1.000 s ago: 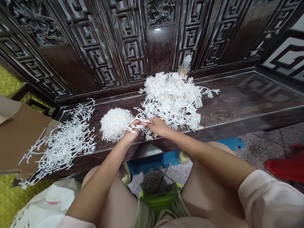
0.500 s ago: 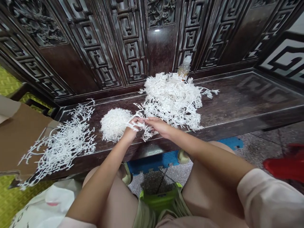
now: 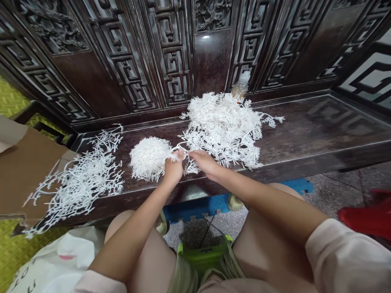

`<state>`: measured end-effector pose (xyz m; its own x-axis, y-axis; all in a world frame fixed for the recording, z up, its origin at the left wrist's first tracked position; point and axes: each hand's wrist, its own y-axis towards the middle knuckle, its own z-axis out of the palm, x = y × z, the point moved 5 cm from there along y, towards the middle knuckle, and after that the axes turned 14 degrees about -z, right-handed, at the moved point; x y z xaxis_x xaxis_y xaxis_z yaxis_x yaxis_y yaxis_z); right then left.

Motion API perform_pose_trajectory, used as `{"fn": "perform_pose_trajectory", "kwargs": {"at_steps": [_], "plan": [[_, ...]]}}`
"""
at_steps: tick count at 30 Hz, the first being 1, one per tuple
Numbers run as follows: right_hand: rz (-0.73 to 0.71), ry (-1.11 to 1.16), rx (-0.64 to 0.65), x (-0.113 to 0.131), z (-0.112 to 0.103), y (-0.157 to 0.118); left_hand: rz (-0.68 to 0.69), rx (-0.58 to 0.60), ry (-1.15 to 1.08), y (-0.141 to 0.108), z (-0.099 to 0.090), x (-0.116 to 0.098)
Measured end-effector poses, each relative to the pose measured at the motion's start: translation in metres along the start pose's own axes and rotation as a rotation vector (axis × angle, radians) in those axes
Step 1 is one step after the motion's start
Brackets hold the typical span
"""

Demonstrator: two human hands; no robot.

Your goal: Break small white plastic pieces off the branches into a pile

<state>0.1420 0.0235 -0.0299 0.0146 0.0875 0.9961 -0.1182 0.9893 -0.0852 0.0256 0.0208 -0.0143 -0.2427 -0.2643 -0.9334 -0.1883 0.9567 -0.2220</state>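
My left hand (image 3: 174, 167) is closed on a white branched plastic sprig (image 3: 182, 145), with small white bits showing at its fingers. My right hand (image 3: 205, 163) reaches in from the other side and pinches the same sprig, its fingertips close to the left thumb. Just left of my left hand sits a rounded heap of small white tufts (image 3: 150, 158). Behind and right of my right hand spreads a larger pile of white feathery sprigs (image 3: 224, 124). Farther left lies a tangle of thin white stems (image 3: 87, 179). The exact finger contact is small and partly hidden.
All piles lie on a dark wooden bench (image 3: 293, 138) with a carved back (image 3: 210, 61). A capped clear bottle (image 3: 241, 84) stands behind the sprigs. Cardboard (image 3: 30, 175) is at the left end, a white bag (image 3: 61, 260) below it. A red object (image 3: 365, 217) is at right.
My left hand has turned more upright, and the sprig between my hands has shifted. White bits now show at the left fingers. The view has moved slightly.
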Motion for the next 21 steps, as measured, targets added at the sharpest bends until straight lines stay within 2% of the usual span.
{"fn": "perform_pose_trajectory", "kwargs": {"at_steps": [5,8,11,17,19,20,21], "plan": [[-0.104,-0.086,0.076,0.005,0.003,0.001,-0.037,-0.047,-0.11,-0.005,-0.002,0.002],[-0.12,-0.13,0.09,0.01,0.002,0.0,-0.035,-0.122,-0.163,-0.007,-0.008,0.002],[-0.103,-0.165,0.074,0.013,0.002,-0.002,-0.041,-0.175,-0.243,-0.008,-0.01,0.003],[-0.018,-0.092,0.018,0.008,0.011,-0.002,-0.031,-0.178,-0.336,-0.012,0.0,0.001],[0.071,-0.082,-0.061,0.007,-0.006,0.001,-0.015,-0.236,-0.336,-0.008,-0.019,-0.001],[0.111,-0.091,-0.124,0.009,-0.023,0.003,0.004,-0.276,-0.332,-0.004,-0.036,-0.002],[0.184,-0.123,-0.236,0.01,-0.047,0.005,0.042,-0.391,-0.336,0.001,-0.061,-0.003]]}}
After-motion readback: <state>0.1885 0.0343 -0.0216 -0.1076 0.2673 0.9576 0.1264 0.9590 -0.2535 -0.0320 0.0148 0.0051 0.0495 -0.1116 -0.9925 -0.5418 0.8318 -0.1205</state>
